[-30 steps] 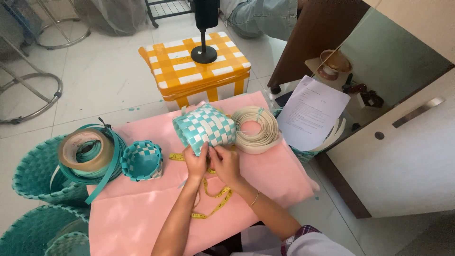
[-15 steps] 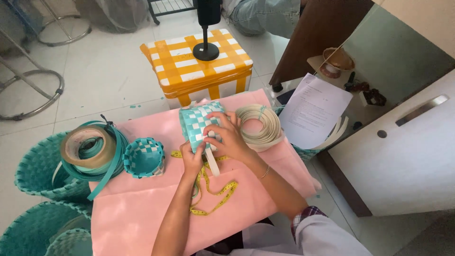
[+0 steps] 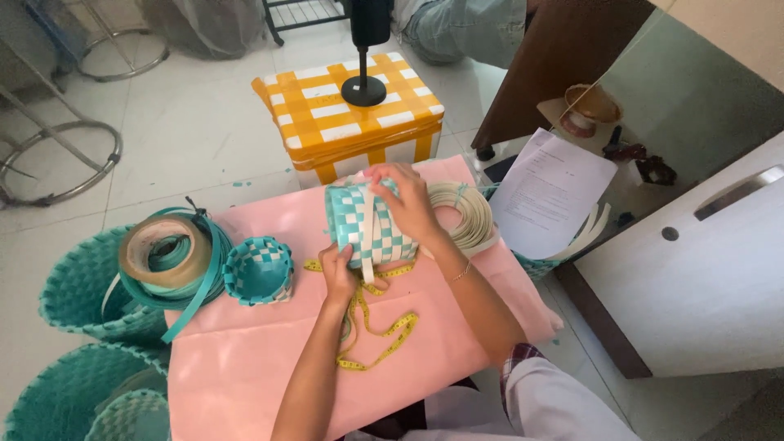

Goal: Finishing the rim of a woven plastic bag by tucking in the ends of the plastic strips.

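A small teal-and-white checkered woven basket (image 3: 359,224) stands tilted on the pink sheet (image 3: 269,359). My right hand (image 3: 406,200) grips its top and right side. At its lower left edge my left hand (image 3: 339,276) holds it, beside a loose white strip (image 3: 368,253) that hangs down the front. A yellow measuring tape (image 3: 384,331) lies curled on the sheet under my left wrist.
A small teal woven cup (image 3: 258,269) sits left of the basket. Coils of teal and tan strip (image 3: 167,255) rest on a teal basket (image 3: 77,290); a cream strip coil (image 3: 467,216) lies to the right. A yellow woven box (image 3: 351,122) holds a black stand (image 3: 365,57). Papers (image 3: 551,192) lie right.
The basket has been turned from lying flat to standing on its side. My right hand moved up onto its top, and a white strip now hangs down its front.
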